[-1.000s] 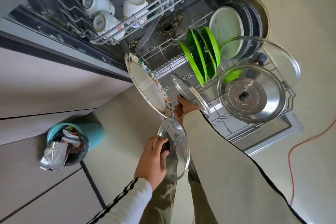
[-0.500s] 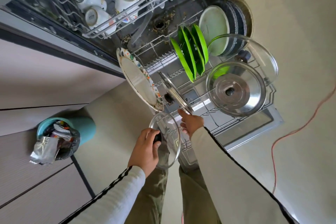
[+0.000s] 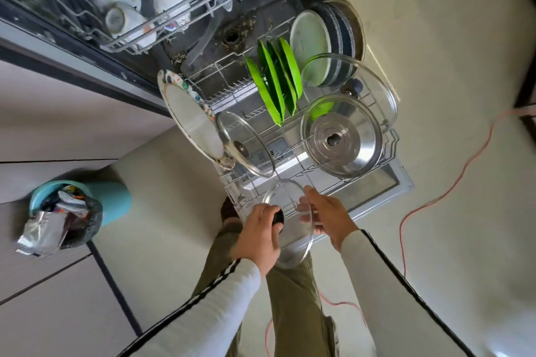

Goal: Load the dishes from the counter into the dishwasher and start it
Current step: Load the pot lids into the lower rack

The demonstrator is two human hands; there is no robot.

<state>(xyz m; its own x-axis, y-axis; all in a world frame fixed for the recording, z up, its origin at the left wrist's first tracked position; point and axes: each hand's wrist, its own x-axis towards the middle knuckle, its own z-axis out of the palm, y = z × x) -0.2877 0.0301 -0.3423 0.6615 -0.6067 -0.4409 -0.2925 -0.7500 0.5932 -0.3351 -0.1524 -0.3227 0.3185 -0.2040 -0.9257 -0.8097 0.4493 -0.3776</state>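
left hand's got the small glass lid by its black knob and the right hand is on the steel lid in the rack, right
No. The head view shows the right hand at the rim of the same glass lid, apart from the steel lid. The left hand does grip its black knob.

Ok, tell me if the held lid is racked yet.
No, the left hand holds the lid by its knob at the rack's edge.
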